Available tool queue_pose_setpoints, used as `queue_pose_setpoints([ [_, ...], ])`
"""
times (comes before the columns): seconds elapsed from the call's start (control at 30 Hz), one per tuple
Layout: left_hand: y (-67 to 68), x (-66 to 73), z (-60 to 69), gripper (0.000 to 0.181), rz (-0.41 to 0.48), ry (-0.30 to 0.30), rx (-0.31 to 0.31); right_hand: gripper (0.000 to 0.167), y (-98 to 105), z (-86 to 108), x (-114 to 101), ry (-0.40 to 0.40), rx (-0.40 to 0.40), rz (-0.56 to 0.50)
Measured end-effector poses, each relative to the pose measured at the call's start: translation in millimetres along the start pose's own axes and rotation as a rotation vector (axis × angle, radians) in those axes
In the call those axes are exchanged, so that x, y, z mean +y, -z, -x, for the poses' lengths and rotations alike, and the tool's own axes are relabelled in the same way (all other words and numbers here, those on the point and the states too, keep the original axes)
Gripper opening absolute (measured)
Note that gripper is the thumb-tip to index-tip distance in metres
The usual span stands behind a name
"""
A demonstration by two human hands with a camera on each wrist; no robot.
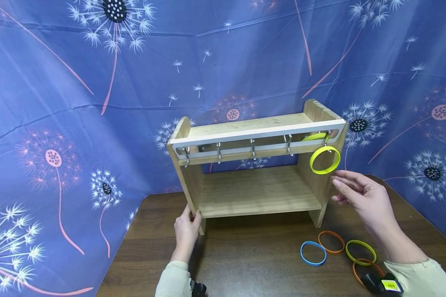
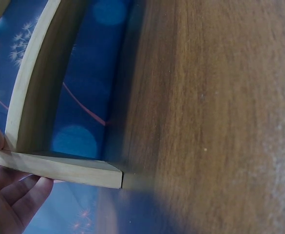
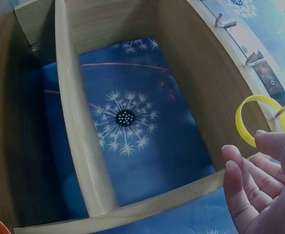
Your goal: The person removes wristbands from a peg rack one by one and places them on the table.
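A wooden shelf stands on the table, several metal hooks along its front rail. From the hook at the far right hangs a yellow ring. My left hand grips the lower left side panel; in the left wrist view, thumb and fingers lie on opposite faces of the board. Just below and right of the hanging ring is my right hand, holding nothing, its fingers loosely bent. In the right wrist view the thumb overlaps the edge of the yellow ring; whether they touch I cannot tell.
On the brown table, at front right, lie a blue ring, an orange ring and another yellow ring. A second orange ring is partly hidden by the right wrist camera. A blue dandelion-patterned cloth hangs behind.
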State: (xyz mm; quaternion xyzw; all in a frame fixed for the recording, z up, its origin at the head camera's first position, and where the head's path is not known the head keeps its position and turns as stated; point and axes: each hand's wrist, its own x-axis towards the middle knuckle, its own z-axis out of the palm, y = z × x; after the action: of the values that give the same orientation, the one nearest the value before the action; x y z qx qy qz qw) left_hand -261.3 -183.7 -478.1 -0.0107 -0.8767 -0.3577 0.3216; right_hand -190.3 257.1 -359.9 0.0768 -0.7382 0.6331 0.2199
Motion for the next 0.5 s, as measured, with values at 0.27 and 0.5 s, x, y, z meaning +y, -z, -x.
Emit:
queue_pose_setpoints([
  [0.27, 0.6, 0.4, 0.5, 0.009, -0.009, -0.014, 0.004, 0.034, -2.4, -6.3, -0.4, 0.030, 0.001, -0.080],
  [0.5, 1.0, 0.7, 0.0, 0.009, -0.001, -0.007, -0.003, 0.035, -3.0, -11.1, 0.3, 0.063, -0.034, -0.205],
])
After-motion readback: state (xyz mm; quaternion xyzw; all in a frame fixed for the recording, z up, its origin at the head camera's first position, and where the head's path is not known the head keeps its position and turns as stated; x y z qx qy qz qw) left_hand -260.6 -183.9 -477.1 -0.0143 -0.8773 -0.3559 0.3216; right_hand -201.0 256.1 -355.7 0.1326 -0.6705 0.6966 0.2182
